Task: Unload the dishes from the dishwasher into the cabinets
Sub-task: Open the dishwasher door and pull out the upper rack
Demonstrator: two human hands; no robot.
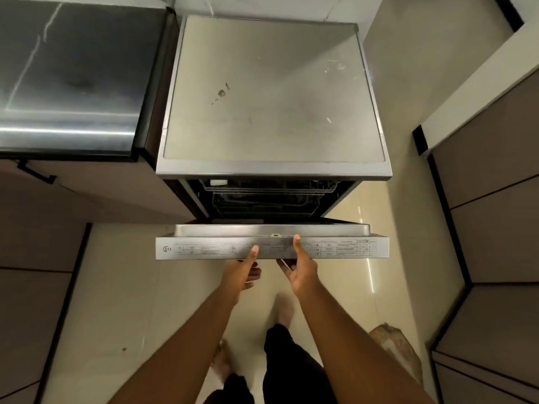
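A freestanding steel dishwasher (274, 91) stands below me with its door (204, 249) partly lowered. Both hands grip the door's top edge near the middle. My left hand (243, 272) has its thumb on the labelled top strip and its fingers curled underneath. My right hand (300, 269) holds the same edge a little to the right, thumb on top. Through the gap I see dark wire racks (262, 196) and a small white item (218, 182) at the upper left. Any dishes are hidden in the dark interior.
A dark glossy counter (73, 77) sits to the left over brown cabinet fronts (35, 287). More brown cabinets (493, 243) line the right side. My legs and bare feet (284, 312) stand on the cream tiled floor, with a brownish mat (396, 351) at lower right.
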